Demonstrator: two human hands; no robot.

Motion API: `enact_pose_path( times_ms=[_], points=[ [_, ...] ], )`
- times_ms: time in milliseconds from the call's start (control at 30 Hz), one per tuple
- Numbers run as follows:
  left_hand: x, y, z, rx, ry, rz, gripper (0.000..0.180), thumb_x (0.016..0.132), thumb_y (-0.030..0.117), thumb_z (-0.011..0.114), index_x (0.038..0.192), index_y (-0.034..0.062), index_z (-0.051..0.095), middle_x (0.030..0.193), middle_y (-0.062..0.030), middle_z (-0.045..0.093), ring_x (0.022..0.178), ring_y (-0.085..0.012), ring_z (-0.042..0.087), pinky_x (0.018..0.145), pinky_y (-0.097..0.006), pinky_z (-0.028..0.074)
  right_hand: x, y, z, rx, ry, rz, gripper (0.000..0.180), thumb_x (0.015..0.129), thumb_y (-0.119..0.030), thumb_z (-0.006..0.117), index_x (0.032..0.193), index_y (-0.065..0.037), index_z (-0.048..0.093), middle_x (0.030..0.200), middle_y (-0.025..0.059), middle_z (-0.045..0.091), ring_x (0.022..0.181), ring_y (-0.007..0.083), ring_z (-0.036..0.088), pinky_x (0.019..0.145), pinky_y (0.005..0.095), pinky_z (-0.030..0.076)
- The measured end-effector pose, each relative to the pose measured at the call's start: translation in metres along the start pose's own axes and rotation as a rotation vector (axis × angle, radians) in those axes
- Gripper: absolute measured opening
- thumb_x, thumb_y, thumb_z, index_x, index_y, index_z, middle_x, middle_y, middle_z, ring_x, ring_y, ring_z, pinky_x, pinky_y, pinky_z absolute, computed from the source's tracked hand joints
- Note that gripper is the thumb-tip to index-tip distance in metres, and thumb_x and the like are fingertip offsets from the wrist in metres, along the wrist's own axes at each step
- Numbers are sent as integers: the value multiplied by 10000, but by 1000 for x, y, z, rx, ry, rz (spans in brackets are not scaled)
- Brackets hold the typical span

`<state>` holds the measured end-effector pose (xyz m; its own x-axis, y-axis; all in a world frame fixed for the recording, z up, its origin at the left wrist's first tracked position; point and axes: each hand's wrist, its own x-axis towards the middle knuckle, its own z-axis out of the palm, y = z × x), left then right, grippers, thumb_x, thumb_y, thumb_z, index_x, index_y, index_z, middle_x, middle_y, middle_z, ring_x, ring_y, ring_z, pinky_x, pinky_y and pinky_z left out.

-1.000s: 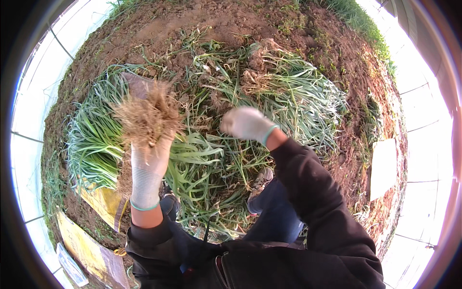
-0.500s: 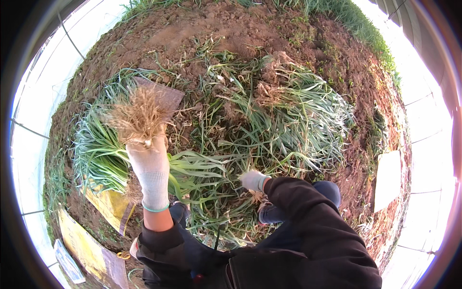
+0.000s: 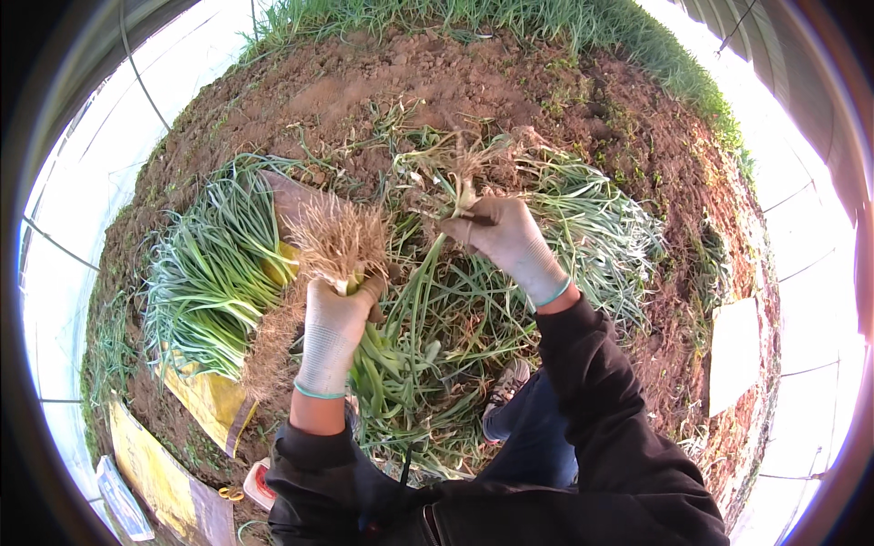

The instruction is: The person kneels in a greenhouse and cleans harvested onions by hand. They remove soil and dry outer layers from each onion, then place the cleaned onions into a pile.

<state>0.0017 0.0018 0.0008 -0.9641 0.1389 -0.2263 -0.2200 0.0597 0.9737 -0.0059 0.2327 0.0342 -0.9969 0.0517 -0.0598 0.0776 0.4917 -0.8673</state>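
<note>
Both hands wear pale knit gloves. My left hand (image 3: pixel 332 332) is closed round a bunch of green onions (image 3: pixel 375 364), the shaggy tan roots (image 3: pixel 339 238) sticking out above the fist and the leaves hanging below. To the right and a little farther off, my right hand (image 3: pixel 510 238) pinches a single green onion (image 3: pixel 462 196) near its white base, its roots pointing away from me and its leaves trailing down. Left of my left hand lies a neat pile of green onions (image 3: pixel 205 282), roots toward me. A looser heap of green onions (image 3: pixel 592 214) spreads behind my right hand.
Stripped leaves (image 3: pixel 464 318) litter the ground before my feet. Yellow sacking (image 3: pixel 205 396) lies under the neat pile, with another sheet (image 3: pixel 155 455) nearer. Scissors (image 3: pixel 231 493) and a red-and-white object (image 3: pixel 260 482) lie at lower left. A pale board (image 3: pixel 734 355) is at right.
My left hand has moved right and nearer with the bunch. My right hand has risen from low near my foot and now holds a single green onion.
</note>
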Motion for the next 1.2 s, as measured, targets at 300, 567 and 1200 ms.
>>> enact_pose_path(
  times_ms=[300,567,1200],
  points=[
    [3,-2,22,87,-23,179,342,734,-48,743,1061,-44,645,996,-107,707,890,-166,647,807,-311,508,-12,4,32,226,-39,-191,283,798,-196,785,942,30,692,778,71,703,685,66,593,627,256,503],
    [-3,-2,25,277,-3,347,394,689,66,835,1029,-24,660,910,-93,700,776,-147,626,722,-296,507,-4,12,3,-586,513,-492,350,878,-340,680,672,-67,606,551,28,576,443,138,534,436,298,431],
    [-4,1,30,548,-12,183,497,743,56,785,1157,-63,536,1061,-137,688,990,-216,651,895,-327,497,0,23,-15,-107,111,-76,363,782,-348,781,831,2,703,576,78,611,534,108,543,545,322,478]
  ],
)
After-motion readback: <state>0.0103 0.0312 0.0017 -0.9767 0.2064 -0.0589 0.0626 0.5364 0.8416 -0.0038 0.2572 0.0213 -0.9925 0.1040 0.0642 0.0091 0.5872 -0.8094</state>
